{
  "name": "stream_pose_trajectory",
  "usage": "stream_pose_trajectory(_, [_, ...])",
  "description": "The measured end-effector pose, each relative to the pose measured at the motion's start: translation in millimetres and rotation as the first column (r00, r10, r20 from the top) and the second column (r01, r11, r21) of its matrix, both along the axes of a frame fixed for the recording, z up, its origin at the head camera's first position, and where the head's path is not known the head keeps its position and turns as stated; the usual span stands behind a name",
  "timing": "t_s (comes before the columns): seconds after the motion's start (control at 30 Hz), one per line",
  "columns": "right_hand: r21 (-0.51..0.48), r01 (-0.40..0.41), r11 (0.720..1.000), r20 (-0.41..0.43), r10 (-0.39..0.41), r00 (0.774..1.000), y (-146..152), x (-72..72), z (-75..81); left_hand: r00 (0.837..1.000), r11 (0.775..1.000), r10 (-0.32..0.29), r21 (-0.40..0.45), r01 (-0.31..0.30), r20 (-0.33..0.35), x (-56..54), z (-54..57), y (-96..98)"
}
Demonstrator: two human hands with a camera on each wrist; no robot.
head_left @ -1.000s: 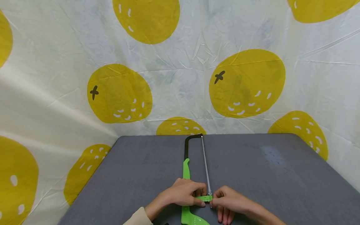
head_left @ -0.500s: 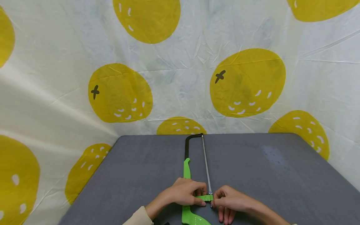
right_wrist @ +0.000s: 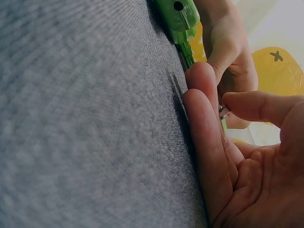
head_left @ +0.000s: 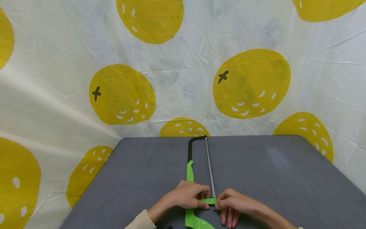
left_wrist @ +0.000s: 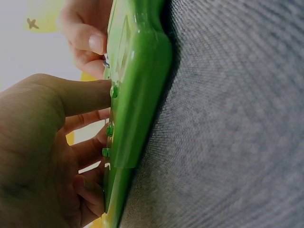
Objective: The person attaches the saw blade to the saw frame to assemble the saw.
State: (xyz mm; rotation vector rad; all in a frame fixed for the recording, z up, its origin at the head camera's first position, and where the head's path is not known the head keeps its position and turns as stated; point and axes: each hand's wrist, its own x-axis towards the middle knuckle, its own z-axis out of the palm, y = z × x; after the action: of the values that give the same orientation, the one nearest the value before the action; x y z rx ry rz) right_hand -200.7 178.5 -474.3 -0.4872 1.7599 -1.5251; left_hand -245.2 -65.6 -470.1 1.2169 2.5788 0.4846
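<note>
A hacksaw [head_left: 190, 173] with a green handle and a black front bow lies flat in the head view, its bow pointing away from me. On its right side runs the silver blade [head_left: 210, 170]. My left hand [head_left: 187, 195] lies over the green frame and holds the short green crosspiece [head_left: 211, 201] at the blade's near end. Beside that end, my right hand [head_left: 235, 203] pinches a small metal screw fitting [right_wrist: 224, 112] between thumb and fingers, which partly hide it. The left wrist view shows the green handle [left_wrist: 140, 90] close up against the cloth, with my left fingers along its side.
The hacksaw lies on a grey cloth-covered table [head_left: 257, 168]. Behind and to the left hangs a white sheet [head_left: 183, 92] printed with yellow fruit. A small dark object [head_left: 169, 227] shows at the bottom edge, too cut off to tell.
My right thumb and fingers have shifted slightly at the screw fitting, and more of its metal end shows now. My left hand and the hacksaw stay in place.
</note>
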Motion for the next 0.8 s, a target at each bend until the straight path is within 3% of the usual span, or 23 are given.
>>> stream_pose_trajectory(0.47, [-0.011,-0.003,1.000,-0.034,0.002,0.999,-0.7,-0.4,-4.0,1.000,1.000,0.013,0.005,-0.013,0.011,1.8,0.5,-1.9])
stream_pose_trajectory(0.8, [-0.006,0.000,1.000,0.004,0.000,1.000,1.1,-0.6,-2.9,1.000,1.000,0.009,0.009,-0.009,0.000,2.8,1.9,-1.0])
